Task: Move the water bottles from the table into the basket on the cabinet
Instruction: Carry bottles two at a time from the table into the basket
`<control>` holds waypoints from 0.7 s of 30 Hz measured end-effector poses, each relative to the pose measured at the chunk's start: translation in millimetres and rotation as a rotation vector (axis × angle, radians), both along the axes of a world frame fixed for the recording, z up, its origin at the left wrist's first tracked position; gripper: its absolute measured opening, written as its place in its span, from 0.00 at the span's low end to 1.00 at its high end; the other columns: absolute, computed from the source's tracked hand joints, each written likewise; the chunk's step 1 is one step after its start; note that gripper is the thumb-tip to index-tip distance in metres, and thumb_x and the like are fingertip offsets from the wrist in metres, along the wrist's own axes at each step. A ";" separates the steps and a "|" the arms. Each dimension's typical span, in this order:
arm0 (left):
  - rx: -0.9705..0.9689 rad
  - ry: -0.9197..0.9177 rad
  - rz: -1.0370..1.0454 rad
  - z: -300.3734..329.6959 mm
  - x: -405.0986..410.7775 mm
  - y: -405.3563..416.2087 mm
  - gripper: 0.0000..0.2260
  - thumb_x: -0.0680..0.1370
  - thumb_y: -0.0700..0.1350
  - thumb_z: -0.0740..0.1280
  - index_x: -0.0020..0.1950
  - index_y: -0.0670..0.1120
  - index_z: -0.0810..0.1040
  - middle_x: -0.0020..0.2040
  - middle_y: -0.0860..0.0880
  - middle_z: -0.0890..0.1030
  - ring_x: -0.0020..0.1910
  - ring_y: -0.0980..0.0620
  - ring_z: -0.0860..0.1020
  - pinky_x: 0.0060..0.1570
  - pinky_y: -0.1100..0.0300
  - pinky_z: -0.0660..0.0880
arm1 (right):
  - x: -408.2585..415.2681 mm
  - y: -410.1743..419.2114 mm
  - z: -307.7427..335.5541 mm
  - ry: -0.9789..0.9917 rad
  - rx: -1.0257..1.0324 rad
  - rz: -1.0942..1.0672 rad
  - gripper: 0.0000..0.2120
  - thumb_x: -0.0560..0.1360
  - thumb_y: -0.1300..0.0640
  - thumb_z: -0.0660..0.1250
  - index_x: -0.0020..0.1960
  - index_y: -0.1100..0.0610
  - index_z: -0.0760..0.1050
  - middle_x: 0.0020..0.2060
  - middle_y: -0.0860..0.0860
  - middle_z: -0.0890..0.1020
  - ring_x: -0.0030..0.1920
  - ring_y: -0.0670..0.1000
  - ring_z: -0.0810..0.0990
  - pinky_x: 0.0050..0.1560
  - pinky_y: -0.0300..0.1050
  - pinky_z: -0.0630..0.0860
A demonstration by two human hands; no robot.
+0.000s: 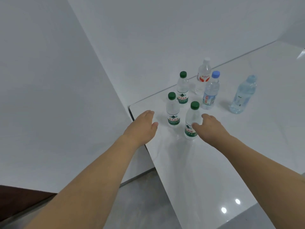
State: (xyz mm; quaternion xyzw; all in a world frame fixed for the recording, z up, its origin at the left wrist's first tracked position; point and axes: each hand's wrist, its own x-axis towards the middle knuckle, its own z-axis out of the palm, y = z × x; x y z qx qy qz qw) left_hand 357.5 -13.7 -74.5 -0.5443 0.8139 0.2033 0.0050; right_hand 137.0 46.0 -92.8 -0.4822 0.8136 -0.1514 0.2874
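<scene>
Several water bottles stand upright near the corner of a glossy white table (214, 162). Three have green caps: the nearest (192, 120), one to its left (173, 109) and one behind (182, 87). Farther back stand a white-capped bottle with a red label (203, 76), a blue-capped bottle (211, 90) and an all-blue bottle (243, 95). My right hand (208, 127) is at the nearest green-capped bottle, thumb touching its right side, fingers not closed around it. My left hand (144, 124) hovers open left of the left green-capped bottle, apart from it. No basket or cabinet is in view.
White walls meet behind the table's far edge. The table corner (132, 107) lies just beside my left hand. Grey floor (140, 195) shows below the table's left edge, and a dark brown surface (19, 200) sits at the lower left.
</scene>
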 end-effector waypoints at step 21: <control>0.051 0.441 0.571 -44.4 -135.0 -88.1 0.19 0.80 0.52 0.64 0.70 0.50 0.69 0.63 0.51 0.76 0.61 0.49 0.74 0.54 0.59 0.69 | -76.2 -87.5 -72.9 -0.410 -0.293 0.318 0.19 0.77 0.43 0.64 0.63 0.52 0.71 0.55 0.48 0.77 0.54 0.49 0.76 0.56 0.48 0.75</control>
